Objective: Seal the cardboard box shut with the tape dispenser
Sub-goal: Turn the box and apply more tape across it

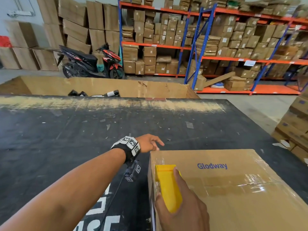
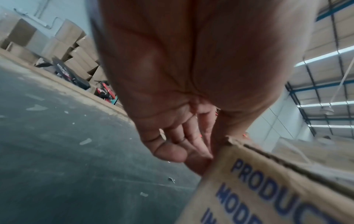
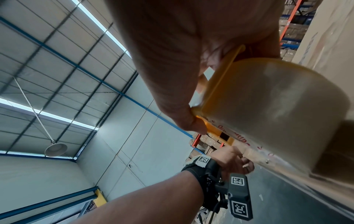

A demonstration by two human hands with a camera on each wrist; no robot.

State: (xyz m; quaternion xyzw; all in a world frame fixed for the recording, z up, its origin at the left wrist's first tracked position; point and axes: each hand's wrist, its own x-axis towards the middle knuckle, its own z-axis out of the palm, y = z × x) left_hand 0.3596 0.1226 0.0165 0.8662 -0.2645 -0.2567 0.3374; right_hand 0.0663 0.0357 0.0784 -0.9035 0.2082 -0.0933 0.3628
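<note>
Nearest to the head camera, the person's right hand [image 1: 181,212] has its grip wrapped around the yellow plastic tape dispenser [image 1: 168,187], whose front edge lies on the top of the brown cardboard box printed "Glodway" [image 1: 233,189], close to the box's left edge. By size, the wide black scuffed worktop [image 1: 83,139] comes first; it carries the box at its near right part. The box is large and closed, and shiny clear tape already crosses its top along the seam and over the far right corner. I judge the box to be stiff at the edges and corners but softer in the middle of the flaps, so pressure is better placed near the edges. Next in size is the dispenser with its thick roll of clear tape [image 3: 268,106], seen well in the right wrist view; it looks light and rigid, and its smooth plastic may slip, so the full wrap around the handle seems to be the correct hold. The left hand [image 1: 148,144] is at the far left corner of the box, fingers relaxed and slightly spread, thumb touching the corner, holding nothing; it seems to steady the box. Small scraps of tape [image 1: 189,125] lie scattered on the worktop.
</note>
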